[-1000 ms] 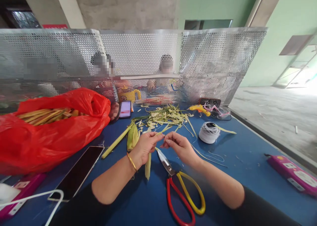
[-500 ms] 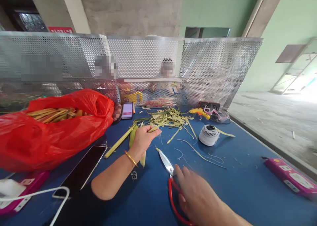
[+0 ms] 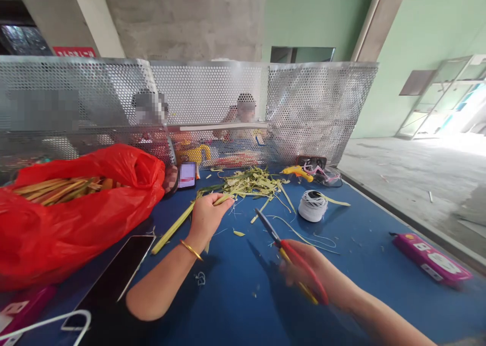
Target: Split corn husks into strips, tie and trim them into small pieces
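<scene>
My left hand [image 3: 208, 215] is closed around a pale green leaf strip [image 3: 221, 199], whose end shows at the fingertips. A long yellow-green stalk [image 3: 172, 230] lies on the table just left of that hand. My right hand [image 3: 306, 267] grips scissors [image 3: 299, 259] with red handles, raised off the table, their blades together and pointing up and left. Between the two hands lies a small cut leaf piece [image 3: 239, 233]. Beyond them spreads a heap of leaf scraps [image 3: 250, 180]. A ball of white string [image 3: 312, 206] stands to the right of the heap.
A red plastic bag [image 3: 125, 209] of dried stalks fills the left side, with a dark tablet [image 3: 114, 275] in front. At the back are a phone [image 3: 187, 175], a yellow glue gun [image 3: 298, 172] and a perforated metal screen [image 3: 212, 93]. A purple pouch [image 3: 431, 260] lies right.
My right hand has lifted the scissors from the table and turned them. A small leaf piece now lies alone on the table between my hands. The view has shifted slightly right.
</scene>
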Available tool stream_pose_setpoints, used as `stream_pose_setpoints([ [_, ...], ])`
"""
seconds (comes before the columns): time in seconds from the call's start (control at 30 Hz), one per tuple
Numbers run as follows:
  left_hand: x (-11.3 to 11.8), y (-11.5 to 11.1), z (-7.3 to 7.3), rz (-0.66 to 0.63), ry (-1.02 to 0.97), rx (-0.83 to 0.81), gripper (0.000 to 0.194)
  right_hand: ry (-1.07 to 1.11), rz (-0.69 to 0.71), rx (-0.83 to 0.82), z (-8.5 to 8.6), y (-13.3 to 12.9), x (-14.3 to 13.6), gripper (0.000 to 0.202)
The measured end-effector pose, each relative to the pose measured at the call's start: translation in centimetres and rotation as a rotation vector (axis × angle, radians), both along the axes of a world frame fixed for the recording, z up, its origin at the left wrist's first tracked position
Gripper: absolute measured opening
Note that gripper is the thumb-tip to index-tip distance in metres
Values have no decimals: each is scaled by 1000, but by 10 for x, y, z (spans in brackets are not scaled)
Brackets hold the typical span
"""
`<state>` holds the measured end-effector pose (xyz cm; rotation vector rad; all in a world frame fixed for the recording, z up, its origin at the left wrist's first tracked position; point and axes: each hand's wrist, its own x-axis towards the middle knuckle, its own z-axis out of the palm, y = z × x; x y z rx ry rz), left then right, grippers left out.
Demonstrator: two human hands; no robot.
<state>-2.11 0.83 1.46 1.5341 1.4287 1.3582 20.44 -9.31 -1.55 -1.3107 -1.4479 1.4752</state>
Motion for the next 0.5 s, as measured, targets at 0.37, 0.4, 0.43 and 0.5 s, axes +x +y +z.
stream_pose_setpoints([
  [0.37, 2, -1, -3, 15, 62, 24, 21, 734, 89, -295, 17, -4, -34, 58],
  [0.4, 2, -1, -3, 18, 72, 27, 20, 757, 104, -308, 18, -3, -37, 58],
  [0.43, 3, -2, -2, 23, 85, 27, 20, 774, 123, -315, 20, -2, -40, 59],
  [0.5, 4, -3, -2, 33, 109, 28, 19, 796, 155, -325, 22, 0, -44, 61],
])
